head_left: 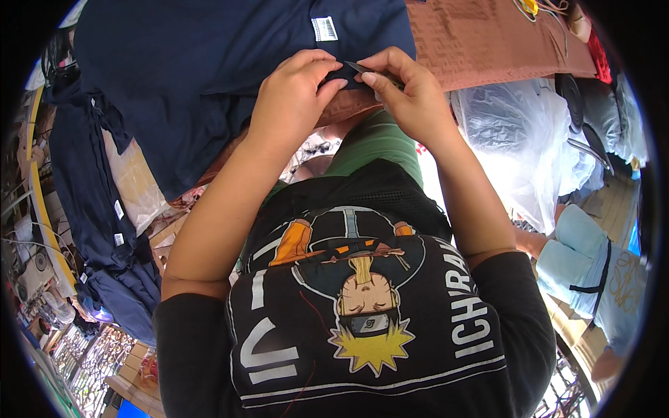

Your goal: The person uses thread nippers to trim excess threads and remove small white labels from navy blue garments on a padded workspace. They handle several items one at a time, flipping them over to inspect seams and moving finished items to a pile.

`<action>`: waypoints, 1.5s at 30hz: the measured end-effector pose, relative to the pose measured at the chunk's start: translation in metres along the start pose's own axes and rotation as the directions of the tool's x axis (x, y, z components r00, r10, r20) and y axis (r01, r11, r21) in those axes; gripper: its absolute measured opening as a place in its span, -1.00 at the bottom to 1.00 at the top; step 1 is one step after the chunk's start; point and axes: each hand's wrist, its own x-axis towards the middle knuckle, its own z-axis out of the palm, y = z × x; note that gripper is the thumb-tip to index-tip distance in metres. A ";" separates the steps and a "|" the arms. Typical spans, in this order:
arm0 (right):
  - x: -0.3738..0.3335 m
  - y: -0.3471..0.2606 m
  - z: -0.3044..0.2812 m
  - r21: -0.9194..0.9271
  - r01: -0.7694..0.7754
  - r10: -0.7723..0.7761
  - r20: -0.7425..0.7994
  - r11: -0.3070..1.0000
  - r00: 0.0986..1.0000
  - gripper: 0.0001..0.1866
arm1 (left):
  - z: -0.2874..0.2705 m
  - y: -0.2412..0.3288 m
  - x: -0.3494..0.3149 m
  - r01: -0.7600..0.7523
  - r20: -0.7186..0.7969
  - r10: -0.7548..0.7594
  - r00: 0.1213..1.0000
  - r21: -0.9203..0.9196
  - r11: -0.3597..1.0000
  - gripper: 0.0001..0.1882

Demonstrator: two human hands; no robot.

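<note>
A large piece of navy cloth [181,90] lies over the brown-covered surface in front of me, with a white label [324,29] near its far edge. My left hand [296,87] is closed at the cloth's near edge, pinching a bit of it between thumb and fingers. Close beside it, my right hand [408,87] grips a small tool with a dark pointed blade [355,67]. The blade's tip points left, toward my left fingertips. Most of the tool's handle is hidden in my right hand.
Brown quilted cover [488,45] spreads to the right. Clear plastic bags [516,125] hang below its edge. More navy garments [87,174] drape at the left. Another person in light blue clothing [578,258] is at the right. Cords [550,14] lie at the far right corner.
</note>
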 end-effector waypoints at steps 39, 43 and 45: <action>0.004 -0.030 -0.024 -0.372 0.218 -0.221 0.036 0.902 0.975 -0.78 | -0.112 -0.017 0.011 -0.102 0.427 -0.035 0.904 0.295 0.950 -0.75; 0.005 -0.031 -0.010 -0.262 0.224 -0.227 0.019 0.939 0.974 -0.79 | -0.069 0.015 0.011 0.075 0.254 -0.064 0.965 -0.035 0.997 -0.63; 0.004 -0.024 0.001 -0.200 0.186 -0.187 0.015 0.962 0.982 -0.80 | -0.042 0.014 0.003 0.034 0.142 -0.031 0.989 -0.018 0.999 -0.63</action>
